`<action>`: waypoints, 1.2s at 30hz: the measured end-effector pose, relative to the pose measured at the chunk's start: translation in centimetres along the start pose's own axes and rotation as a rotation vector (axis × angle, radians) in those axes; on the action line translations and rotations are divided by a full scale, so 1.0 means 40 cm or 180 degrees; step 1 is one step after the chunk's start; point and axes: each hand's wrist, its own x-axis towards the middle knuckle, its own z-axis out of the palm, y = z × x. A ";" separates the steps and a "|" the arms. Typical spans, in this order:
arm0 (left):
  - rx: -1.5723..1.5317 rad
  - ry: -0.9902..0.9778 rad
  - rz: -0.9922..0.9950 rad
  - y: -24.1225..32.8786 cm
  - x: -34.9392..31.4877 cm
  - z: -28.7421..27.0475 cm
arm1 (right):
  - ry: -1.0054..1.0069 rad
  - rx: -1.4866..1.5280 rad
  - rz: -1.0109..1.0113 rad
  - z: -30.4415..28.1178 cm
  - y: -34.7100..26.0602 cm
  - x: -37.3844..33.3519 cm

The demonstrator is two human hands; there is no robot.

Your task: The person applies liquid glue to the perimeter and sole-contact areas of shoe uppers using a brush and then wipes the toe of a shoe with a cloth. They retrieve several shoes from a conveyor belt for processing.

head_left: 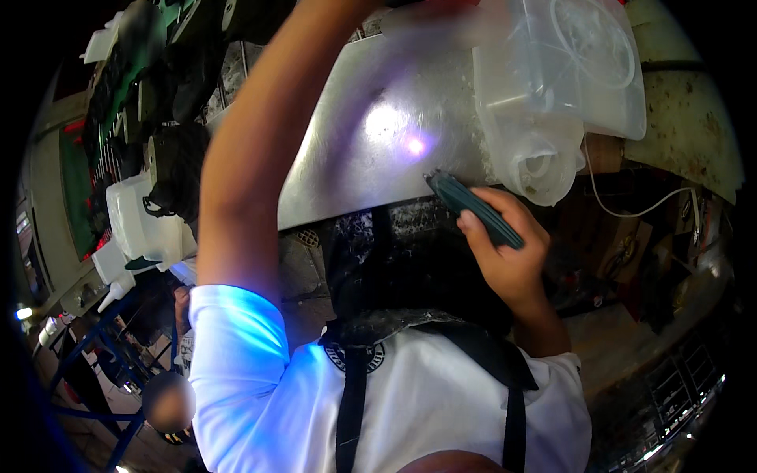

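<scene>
My right hand (514, 264) is shut on a dark green ribbed tool handle (475, 210). The handle's far end touches the lower edge of a shiny metal sheet (355, 158). My left arm (252, 150) reaches steeply up across the sheet to the top edge of the picture. The left hand is a blur there and I cannot tell what it holds. A bright light spot glares on the sheet between my arms. I wear a white shirt with black apron straps.
A translucent plastic tank (568, 71) hangs at the sheet's upper right, with a white cable (631, 211) below it. White plastic reservoirs (142, 221) and dark engine parts sit at left. Another person (167, 402) is by a blue frame (95, 355) at lower left.
</scene>
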 end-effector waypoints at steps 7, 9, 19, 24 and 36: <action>-0.0768 0.0017 -0.1674 0.200 -0.444 -0.209 | -0.0376 0.0068 0.0530 0.031 0.019 0.022; -0.0892 0.0056 -0.2137 0.236 -0.528 -0.238 | -0.0700 0.1323 0.1787 -0.013 0.026 0.027; -0.1686 0.0105 -0.3025 0.256 -0.574 -0.240 | 0.0511 0.2328 -0.0057 -0.284 -0.153 0.222; -0.1096 -0.0197 -0.2817 0.179 -0.473 -0.244 | 0.0935 0.2145 0.0020 -0.260 -0.198 0.444; 0.1518 -0.2402 -0.2151 -0.635 -0.113 -0.134 | 0.1074 0.2354 0.0123 -0.191 -0.171 0.478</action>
